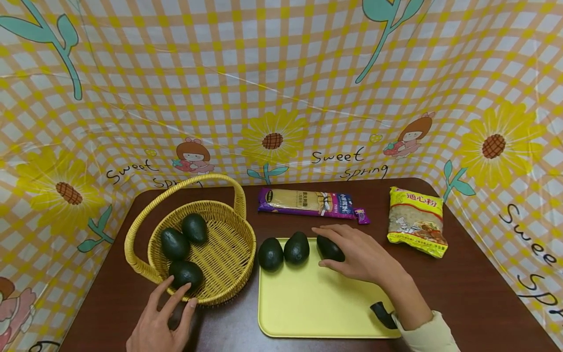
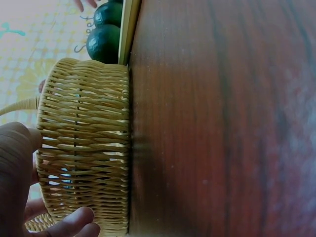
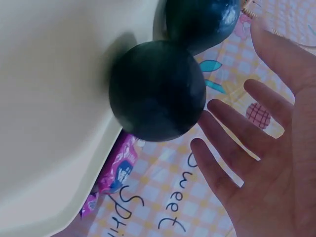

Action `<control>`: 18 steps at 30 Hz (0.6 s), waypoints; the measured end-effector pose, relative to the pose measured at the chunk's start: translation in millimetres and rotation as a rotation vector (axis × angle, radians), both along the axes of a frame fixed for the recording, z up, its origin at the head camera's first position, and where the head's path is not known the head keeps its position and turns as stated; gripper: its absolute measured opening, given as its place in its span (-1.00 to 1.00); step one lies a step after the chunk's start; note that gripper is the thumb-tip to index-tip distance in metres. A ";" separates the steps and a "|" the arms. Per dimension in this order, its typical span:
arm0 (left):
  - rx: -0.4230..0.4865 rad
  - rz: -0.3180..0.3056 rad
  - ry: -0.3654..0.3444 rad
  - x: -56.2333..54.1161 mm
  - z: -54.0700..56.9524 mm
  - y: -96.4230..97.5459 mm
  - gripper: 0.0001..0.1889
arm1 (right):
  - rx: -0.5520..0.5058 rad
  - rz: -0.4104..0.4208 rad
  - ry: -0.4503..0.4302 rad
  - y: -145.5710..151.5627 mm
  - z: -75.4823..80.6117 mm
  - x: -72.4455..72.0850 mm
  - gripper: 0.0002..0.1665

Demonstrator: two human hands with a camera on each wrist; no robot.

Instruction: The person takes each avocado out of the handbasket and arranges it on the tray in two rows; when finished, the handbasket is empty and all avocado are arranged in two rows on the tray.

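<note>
In the head view, your left hand [image 1: 160, 322] has its grip released, fingertips at the near avocado [image 1: 186, 275], one of three in the wicker basket [image 1: 254, 239] on the desk [image 1: 466, 303]. Your right hand [image 1: 362, 253] has a slack grip, fingers extended over the end avocado [image 1: 328, 248] at the far side of the yellow tray [image 1: 308, 308], beside two more avocados [image 1: 296, 249].

In the left wrist view, your fingers lie by the basket's wall.

In the right wrist view, your fingers splay just beside the end avocado; I can't tell whether they touch.

The right arm [image 1: 409, 297] wears a pale cream sleeve [image 1: 430, 335]; the fingers [image 1: 175, 299] are bare.
</note>
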State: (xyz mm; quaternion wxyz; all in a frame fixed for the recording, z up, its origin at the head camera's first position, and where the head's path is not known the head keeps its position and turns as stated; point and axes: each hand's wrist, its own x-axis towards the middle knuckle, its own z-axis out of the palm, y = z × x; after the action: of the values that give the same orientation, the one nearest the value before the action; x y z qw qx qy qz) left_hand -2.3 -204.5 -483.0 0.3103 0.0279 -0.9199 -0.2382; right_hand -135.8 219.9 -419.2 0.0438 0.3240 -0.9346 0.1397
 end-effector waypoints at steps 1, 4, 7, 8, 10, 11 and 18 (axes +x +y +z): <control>-0.002 0.002 -0.003 0.4 0.2 -0.2 -0.66 | 0.002 0.005 0.001 -1.7 0.6 -0.2 -0.06; -0.011 0.005 -0.012 1.1 0.8 -0.4 -0.65 | 0.005 0.017 0.000 -6.6 2.3 -0.1 -0.07; -0.010 0.007 -0.014 1.1 1.1 -0.6 -0.65 | 0.010 0.027 -0.001 -11.4 4.2 0.7 -0.08; -0.006 0.006 -0.013 1.0 0.9 -0.6 -0.65 | 0.009 0.032 0.001 -13.0 4.8 1.0 -0.09; -0.001 0.008 -0.022 1.2 1.1 -0.6 -0.66 | 0.006 0.041 0.007 -16.3 5.6 1.5 -0.11; 0.002 0.010 -0.025 1.3 1.3 -0.5 -0.66 | 0.002 0.047 0.011 -17.9 5.6 1.6 -0.11; 0.000 0.027 -0.057 1.8 2.4 -0.1 -0.67 | -0.035 0.102 0.073 -31.3 5.0 2.7 -0.14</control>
State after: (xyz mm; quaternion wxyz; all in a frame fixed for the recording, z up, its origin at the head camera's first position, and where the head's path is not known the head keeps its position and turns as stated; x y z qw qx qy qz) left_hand -0.5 -204.6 -480.6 0.2871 0.0470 -0.9279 -0.2333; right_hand -133.1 188.6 -414.2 0.0765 0.3754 -0.9120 0.1462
